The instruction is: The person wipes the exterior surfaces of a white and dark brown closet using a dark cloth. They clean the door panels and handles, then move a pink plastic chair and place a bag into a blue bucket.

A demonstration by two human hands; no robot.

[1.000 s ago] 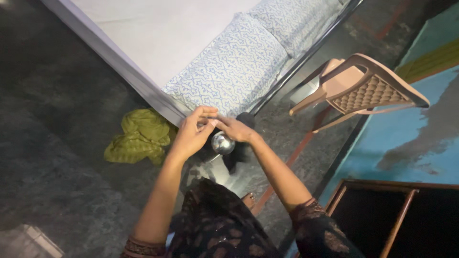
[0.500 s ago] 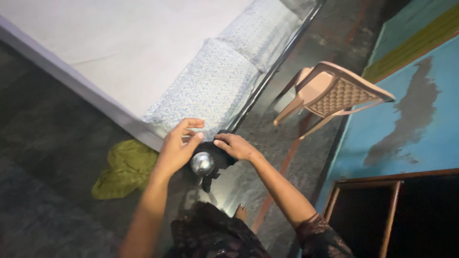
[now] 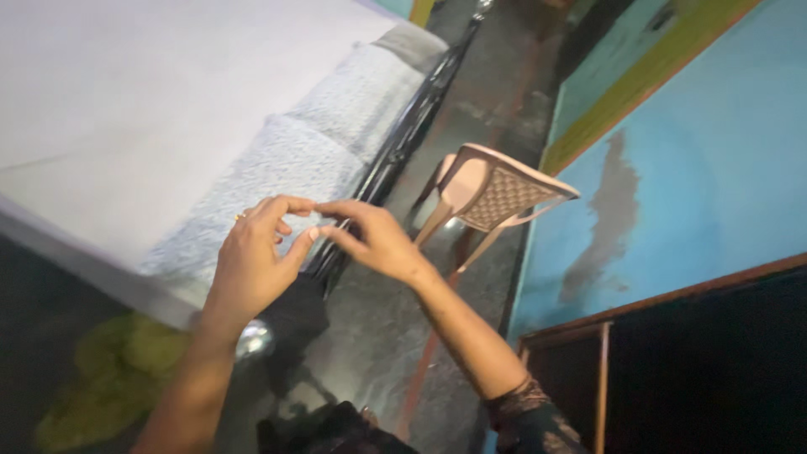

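Over the bed's near corner (image 3: 101, 277), both hands raised and meeting fingertip to fingertip. Left hand (image 3: 252, 265) up with back to the camera, thumb and forefinger pinched narrow, a ring on one finger, fingers curled. Right hand (image 3: 370, 240) coming in from the right, thumb and forefinger also pinched narrow, tips touching or just beside the left hand's tips. Too small and blurred to tell what, if anything, sits between the fingertips. Black cloth (image 3: 294, 315) hanging just below the hands, off the bed's corner toward the floor; top end hidden behind the left hand, so cannot tell which hand grips it. Shiny metal ball-like thing (image 3: 252, 339) just beside the cloth, partly behind the left wrist, below the bed edge. Patterned pillow (image 3: 269, 176) on the bed right behind the hands, second pillow (image 3: 361, 84) further up the bed. Green cloth (image 3: 109, 378) crumpled on the dark floor (image 3: 370, 353), just off the bed's corner, blurred. Tan plastic chair (image 3: 496, 193) to the right of the bed, across the dark bed rail (image 3: 403, 134), near the blue wall (image 3: 698, 168). Dark wooden frame (image 3: 672, 294) lower on that wall, well apart from the bed. Dark patterned sleeve (image 3: 530, 420) on the right forearm.
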